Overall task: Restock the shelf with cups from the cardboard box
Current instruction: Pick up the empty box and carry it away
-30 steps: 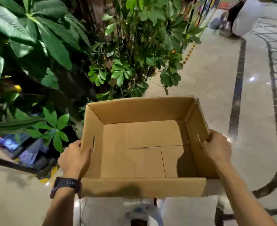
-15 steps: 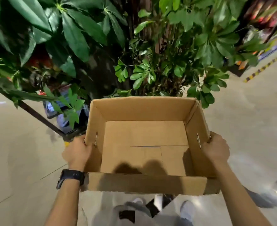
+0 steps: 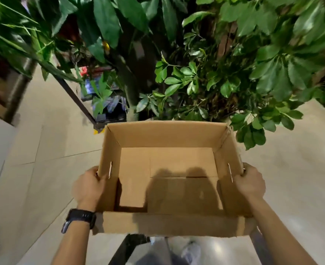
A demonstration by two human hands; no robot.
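An open brown cardboard box (image 3: 169,134) is held in front of me at waist height. Its inside is bare cardboard with shadows across the bottom; no cups show in it. My left hand (image 3: 89,185), with a black watch on the wrist, grips the box's left wall. My right hand (image 3: 250,183) grips the right wall, fingers curled round the outside. No shelf of cups is plainly in view.
Large green plants (image 3: 224,73) stand right ahead, their leaves reaching over the box's far edge. A dark metal rack (image 3: 104,104) with packaged goods sits low at the left of the plants. Beige tiled floor (image 3: 33,159) spreads left and right. My shoes (image 3: 190,251) show below the box.
The view has swung left and closer to the plants; the walkway and the person at the far right are out of sight. Both hands keep the same hold on the box.
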